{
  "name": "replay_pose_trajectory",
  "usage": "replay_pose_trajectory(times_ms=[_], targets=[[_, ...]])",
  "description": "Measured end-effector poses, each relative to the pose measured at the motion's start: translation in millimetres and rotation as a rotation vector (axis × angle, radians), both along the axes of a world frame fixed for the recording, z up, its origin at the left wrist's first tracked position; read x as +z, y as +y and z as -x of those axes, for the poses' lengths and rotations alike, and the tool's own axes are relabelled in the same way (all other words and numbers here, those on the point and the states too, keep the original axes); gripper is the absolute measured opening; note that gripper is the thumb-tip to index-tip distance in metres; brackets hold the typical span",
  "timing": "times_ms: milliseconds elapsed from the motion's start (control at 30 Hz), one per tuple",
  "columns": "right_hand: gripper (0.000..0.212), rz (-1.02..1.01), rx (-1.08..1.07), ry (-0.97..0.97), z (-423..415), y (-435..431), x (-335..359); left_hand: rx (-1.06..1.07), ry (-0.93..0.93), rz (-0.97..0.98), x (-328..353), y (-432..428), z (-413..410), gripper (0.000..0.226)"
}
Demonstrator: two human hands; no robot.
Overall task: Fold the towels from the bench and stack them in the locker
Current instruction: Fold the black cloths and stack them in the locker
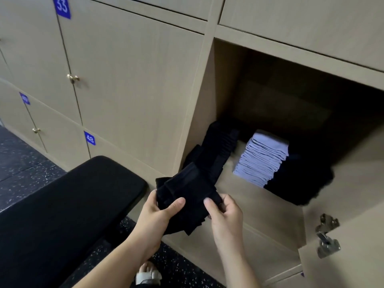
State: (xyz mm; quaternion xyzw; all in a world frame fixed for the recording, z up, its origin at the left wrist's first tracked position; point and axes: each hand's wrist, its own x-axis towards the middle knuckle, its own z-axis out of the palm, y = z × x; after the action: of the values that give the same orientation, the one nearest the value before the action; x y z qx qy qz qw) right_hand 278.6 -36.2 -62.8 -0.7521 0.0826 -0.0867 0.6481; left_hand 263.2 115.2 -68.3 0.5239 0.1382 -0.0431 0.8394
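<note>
A folded black towel (pixel 190 196) is held in front of the open locker (pixel 259 196). My left hand (pixel 160 215) grips its left side, thumb on top. My right hand (pixel 224 215) pinches its right edge. Inside the locker, a leaning stack of black towels (pixel 220 142) sits at the left. Beside it stands a tall stack of light lavender towels (pixel 264 159), with more black towels (pixel 301 179) to its right. The black padded bench (pixel 68 204) lies at the lower left, its top bare where visible.
The locker door (pixel 353 256) hangs open at the lower right, with a metal hinge (pixel 327 235) on its inner face. Shut beige locker doors with brass knobs and blue number tags fill the left wall. Dark speckled floor lies below. A foot in a white sandal (pixel 148 273) shows under my arms.
</note>
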Motion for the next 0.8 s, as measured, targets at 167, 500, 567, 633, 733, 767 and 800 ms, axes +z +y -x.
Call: replay_pose_trajectory(times_ms=[167,500,567,633,733,767,800], targets=[[0.032,-0.184,0.04,0.056,-6,-5,2,0.042,-0.023,0.018,1,-8,-6,0.038],[0.029,-0.088,-0.11,-0.071,-18,-11,7,0.095,-0.041,0.01,-1,2,-1,0.03],[0.026,-0.081,-0.116,-0.095,-30,-18,16,0.106,-0.055,0.003,2,10,-4,0.03],[0.025,-0.083,-0.127,-0.119,-45,-23,25,0.118,-0.066,-0.025,3,18,-9,0.031],[0.02,-0.083,-0.136,-0.123,-76,-32,36,0.133,-0.072,-0.064,2,30,-17,0.031],[0.02,-0.08,-0.136,-0.117,-86,-35,39,0.135,-0.075,-0.075,2,33,-19,0.031],[0.024,-0.086,-0.139,-0.099,-96,-37,39,0.136,-0.077,-0.088,2,35,-21,0.03]])
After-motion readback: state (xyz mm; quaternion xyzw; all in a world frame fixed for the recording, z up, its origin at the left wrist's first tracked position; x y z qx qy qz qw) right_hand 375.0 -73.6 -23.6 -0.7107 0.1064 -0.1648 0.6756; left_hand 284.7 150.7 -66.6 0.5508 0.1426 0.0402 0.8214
